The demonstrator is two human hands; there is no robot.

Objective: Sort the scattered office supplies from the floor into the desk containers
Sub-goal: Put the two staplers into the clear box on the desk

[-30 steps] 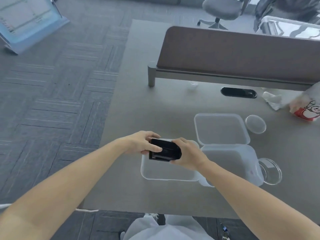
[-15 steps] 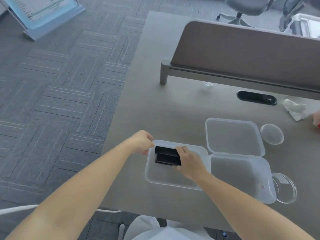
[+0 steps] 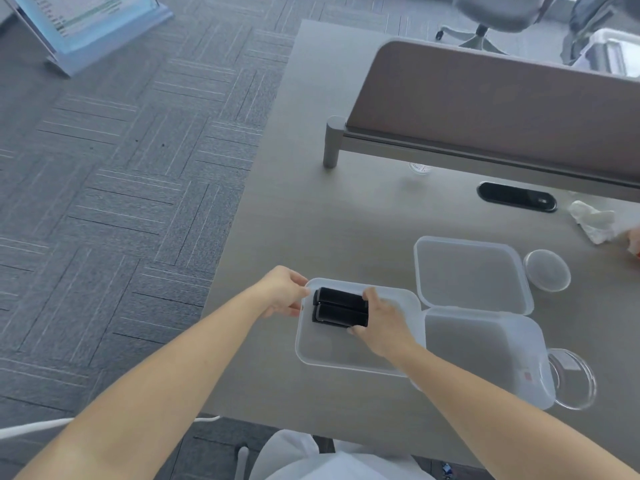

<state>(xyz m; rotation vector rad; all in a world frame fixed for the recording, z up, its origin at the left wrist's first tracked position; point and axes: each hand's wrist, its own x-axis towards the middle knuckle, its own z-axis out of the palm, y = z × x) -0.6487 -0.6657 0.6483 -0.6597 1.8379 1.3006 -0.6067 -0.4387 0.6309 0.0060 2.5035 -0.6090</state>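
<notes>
Two black oblong items (image 3: 339,308) lie side by side in the far-left corner of a translucent plastic container (image 3: 332,355) on the grey desk. My left hand (image 3: 282,292) touches their left ends at the container's rim, fingers curled. My right hand (image 3: 379,322) grips their right ends from inside the container. A second translucent box (image 3: 485,348) stands to the right, with its open lid (image 3: 471,275) lying flat behind it.
A round clear lid (image 3: 547,270) and a clear dish (image 3: 571,379) lie right of the boxes. A brown desk divider (image 3: 485,98) rises behind, with a black cable port (image 3: 516,197) and crumpled tissue (image 3: 592,220). Carpet floor spreads on the left; a white cable (image 3: 34,427) runs below.
Both hands lowered the black items from above the container down into its far-left corner. The view shifted left and nearer.
</notes>
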